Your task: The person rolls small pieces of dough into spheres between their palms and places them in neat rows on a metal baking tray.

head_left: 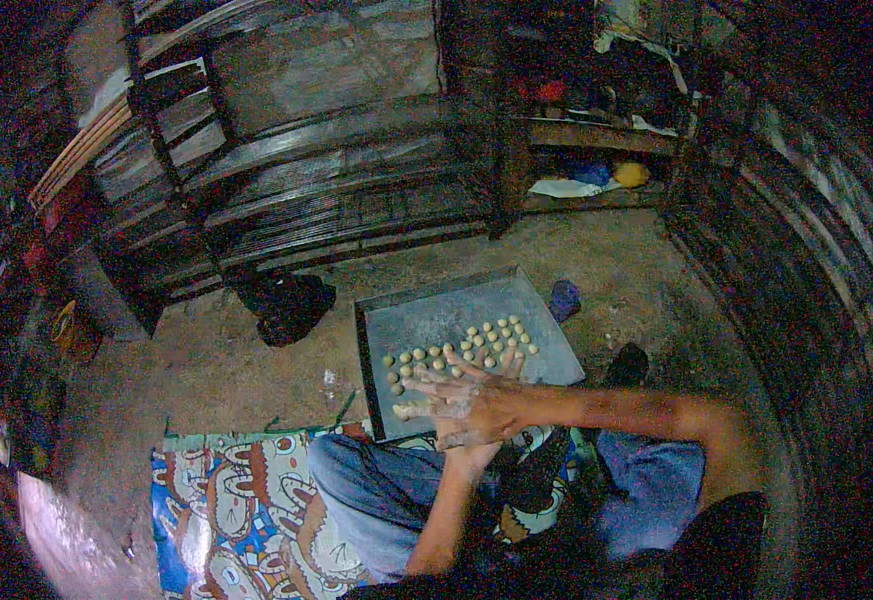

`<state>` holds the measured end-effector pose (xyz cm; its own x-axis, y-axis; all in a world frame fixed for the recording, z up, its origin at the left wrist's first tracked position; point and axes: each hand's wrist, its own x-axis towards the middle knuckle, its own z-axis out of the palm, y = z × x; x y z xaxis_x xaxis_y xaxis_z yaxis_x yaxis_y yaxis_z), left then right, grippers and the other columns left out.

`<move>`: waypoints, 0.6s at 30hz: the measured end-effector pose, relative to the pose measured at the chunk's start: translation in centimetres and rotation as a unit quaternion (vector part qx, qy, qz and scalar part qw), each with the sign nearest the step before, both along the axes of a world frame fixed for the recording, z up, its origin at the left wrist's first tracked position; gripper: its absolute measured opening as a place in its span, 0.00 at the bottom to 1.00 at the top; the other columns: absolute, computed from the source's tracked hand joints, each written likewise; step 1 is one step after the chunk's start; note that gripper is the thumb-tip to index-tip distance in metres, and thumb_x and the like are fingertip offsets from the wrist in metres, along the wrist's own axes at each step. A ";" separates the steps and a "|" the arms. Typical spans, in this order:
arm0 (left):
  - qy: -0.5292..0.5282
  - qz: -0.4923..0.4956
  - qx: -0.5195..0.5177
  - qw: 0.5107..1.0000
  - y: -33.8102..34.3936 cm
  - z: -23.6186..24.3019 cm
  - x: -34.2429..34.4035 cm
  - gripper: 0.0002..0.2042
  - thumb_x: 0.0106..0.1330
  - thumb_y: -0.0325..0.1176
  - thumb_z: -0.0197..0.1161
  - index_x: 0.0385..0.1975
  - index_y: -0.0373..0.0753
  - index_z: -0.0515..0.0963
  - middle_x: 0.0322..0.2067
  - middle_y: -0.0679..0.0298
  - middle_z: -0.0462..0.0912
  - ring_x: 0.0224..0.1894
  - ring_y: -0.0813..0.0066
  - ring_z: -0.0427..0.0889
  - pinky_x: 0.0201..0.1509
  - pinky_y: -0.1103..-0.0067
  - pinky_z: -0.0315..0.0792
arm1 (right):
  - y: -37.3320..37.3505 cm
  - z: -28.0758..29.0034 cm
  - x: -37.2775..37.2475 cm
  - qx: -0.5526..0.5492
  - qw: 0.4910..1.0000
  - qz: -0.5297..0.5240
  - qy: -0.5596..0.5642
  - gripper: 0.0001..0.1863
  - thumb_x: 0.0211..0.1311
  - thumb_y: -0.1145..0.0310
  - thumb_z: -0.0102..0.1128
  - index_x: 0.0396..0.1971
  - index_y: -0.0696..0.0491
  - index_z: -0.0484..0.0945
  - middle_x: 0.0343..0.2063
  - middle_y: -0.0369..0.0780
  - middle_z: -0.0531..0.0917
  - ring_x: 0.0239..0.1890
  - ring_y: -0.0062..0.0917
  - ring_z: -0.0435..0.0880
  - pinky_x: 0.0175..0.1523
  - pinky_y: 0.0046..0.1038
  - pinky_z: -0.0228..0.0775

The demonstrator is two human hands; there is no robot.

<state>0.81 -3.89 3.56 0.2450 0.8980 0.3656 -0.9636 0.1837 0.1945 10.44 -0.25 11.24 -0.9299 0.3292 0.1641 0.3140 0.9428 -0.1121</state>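
Note:
My right hand (486,405) lies across my left hand (464,452), palm against palm, above the near part of a metal tray. The right fingers stretch out to the left, apart and dusted with white. The left hand is mostly covered, with some outstretched fingers showing beyond the right one. Whatever may be between the palms is hidden. Several small pale dough balls (489,336) sit in loose rows in the shallow grey tray (426,318), just past my fingers. White powder dusts the tray's bottom.
Under my legs is a colourful cartoon-print mat (241,500). A dark bag or cloth (294,308) lies on the floor left of the tray, and a small purple thing (564,299) to its right. Dark wooden shelving (356,150) runs along the back.

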 end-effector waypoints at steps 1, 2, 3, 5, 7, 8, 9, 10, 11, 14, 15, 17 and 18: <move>-0.004 0.009 0.002 1.000 0.3 -0.4 -0.5 0.41 0.65 0.70 0.36 0.75 0.57 0.41 0.75 0.54 0.37 0.77 0.56 0.37 0.77 0.57 0.31 | 0.5 0.2 0.2 0.000 1.000 0.001 -0.001 0.36 0.65 0.45 0.48 0.70 0.44 0.58 0.72 0.50 0.51 0.75 0.46 0.45 0.74 0.56 0.32; -0.006 0.013 0.009 1.000 0.7 -0.6 -0.9 0.41 0.65 0.70 0.36 0.75 0.57 0.41 0.75 0.54 0.37 0.77 0.56 0.37 0.77 0.57 0.31 | 0.7 0.1 0.4 0.000 1.000 0.002 -0.004 0.36 0.65 0.45 0.48 0.70 0.44 0.58 0.72 0.50 0.51 0.75 0.46 0.45 0.74 0.56 0.32; -0.009 0.011 0.012 1.000 1.0 -1.0 -0.8 0.41 0.65 0.70 0.36 0.75 0.57 0.40 0.75 0.54 0.37 0.77 0.56 0.37 0.77 0.57 0.31 | 0.4 -0.4 0.6 -0.006 1.000 0.000 -0.006 0.36 0.65 0.45 0.48 0.70 0.44 0.58 0.72 0.50 0.51 0.75 0.46 0.45 0.74 0.56 0.32; 0.001 0.009 0.025 1.000 0.9 -1.2 -0.1 0.41 0.65 0.70 0.36 0.75 0.56 0.40 0.75 0.54 0.37 0.77 0.55 0.37 0.77 0.57 0.31 | -0.8 -1.3 0.5 -0.015 1.000 0.006 -0.008 0.36 0.65 0.45 0.48 0.70 0.44 0.58 0.72 0.50 0.51 0.75 0.46 0.45 0.74 0.55 0.32; 0.007 -0.017 0.023 1.000 0.2 -1.3 1.4 0.42 0.64 0.70 0.36 0.75 0.56 0.40 0.75 0.54 0.37 0.77 0.55 0.37 0.77 0.57 0.31 | -2.6 -2.2 0.3 -0.032 0.999 0.016 -0.005 0.36 0.65 0.45 0.48 0.70 0.44 0.58 0.72 0.50 0.51 0.75 0.46 0.45 0.74 0.55 0.32; -0.013 -0.055 0.010 0.998 0.2 -1.4 2.4 0.42 0.64 0.70 0.37 0.75 0.56 0.39 0.75 0.54 0.37 0.77 0.55 0.37 0.77 0.57 0.31 | -3.4 -2.4 0.5 -0.035 0.999 0.014 -0.005 0.36 0.65 0.45 0.48 0.70 0.44 0.58 0.72 0.50 0.51 0.75 0.46 0.45 0.74 0.55 0.32; -0.165 -0.162 -0.042 0.972 0.3 -1.2 3.1 0.42 0.64 0.70 0.38 0.75 0.57 0.39 0.75 0.54 0.38 0.76 0.54 0.38 0.77 0.56 0.32 | -3.6 -2.2 0.6 -0.037 0.999 0.012 -0.006 0.36 0.65 0.45 0.48 0.70 0.44 0.58 0.72 0.50 0.51 0.74 0.46 0.45 0.74 0.55 0.32; -0.298 -0.248 -0.111 0.915 0.2 -1.4 2.9 0.43 0.63 0.70 0.39 0.75 0.57 0.40 0.75 0.55 0.38 0.76 0.54 0.38 0.77 0.55 0.33 | -3.7 -2.6 0.0 -0.042 0.999 0.023 0.003 0.36 0.65 0.45 0.48 0.70 0.44 0.58 0.72 0.50 0.51 0.74 0.46 0.45 0.74 0.55 0.32; -0.161 -0.175 -0.050 0.970 -0.3 -1.5 2.5 0.43 0.63 0.70 0.39 0.75 0.56 0.40 0.75 0.55 0.39 0.76 0.54 0.39 0.77 0.55 0.34 | -3.5 -3.0 -0.7 -0.046 0.998 0.036 0.011 0.36 0.65 0.46 0.48 0.70 0.44 0.58 0.72 0.50 0.51 0.74 0.46 0.45 0.74 0.55 0.32; -0.016 -0.114 -0.083 0.990 -1.1 -0.9 1.9 0.39 0.66 0.65 0.39 0.74 0.52 0.45 0.73 0.56 0.46 0.74 0.54 0.47 0.74 0.53 0.43 | -2.2 -2.5 -1.2 -0.037 0.999 0.036 0.015 0.36 0.65 0.46 0.48 0.70 0.44 0.58 0.72 0.50 0.51 0.74 0.46 0.45 0.74 0.55 0.32; -0.125 -0.167 -0.127 0.970 -0.8 -1.6 2.9 0.37 0.67 0.63 0.39 0.73 0.52 0.48 0.72 0.58 0.51 0.72 0.55 0.51 0.72 0.52 0.47 | -1.9 -1.4 0.2 -0.024 1.000 0.009 -0.006 0.36 0.65 0.46 0.48 0.70 0.44 0.58 0.72 0.50 0.51 0.74 0.46 0.45 0.74 0.55 0.32; -0.157 -0.176 -0.116 0.965 0.1 -1.9 3.3 0.37 0.67 0.63 0.39 0.73 0.52 0.48 0.72 0.57 0.50 0.72 0.54 0.50 0.73 0.52 0.46 | -0.6 -0.3 1.3 -0.009 1.000 -0.013 -0.016 0.36 0.65 0.46 0.48 0.70 0.44 0.58 0.72 0.50 0.51 0.74 0.46 0.45 0.74 0.55 0.32; -0.140 -0.148 -0.088 0.975 0.3 -1.7 2.2 0.37 0.67 0.64 0.38 0.73 0.51 0.48 0.72 0.57 0.49 0.73 0.54 0.49 0.73 0.52 0.45 | -0.2 -0.4 0.8 -0.010 1.000 -0.006 -0.009 0.36 0.65 0.46 0.48 0.70 0.44 0.58 0.72 0.50 0.51 0.74 0.46 0.45 0.74 0.55 0.32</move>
<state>2.98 -3.58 1.83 0.4157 0.8576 0.3028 -0.8740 0.4688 -0.1277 11.20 -0.42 10.79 -0.9285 0.3436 0.1410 0.3276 0.9366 -0.1246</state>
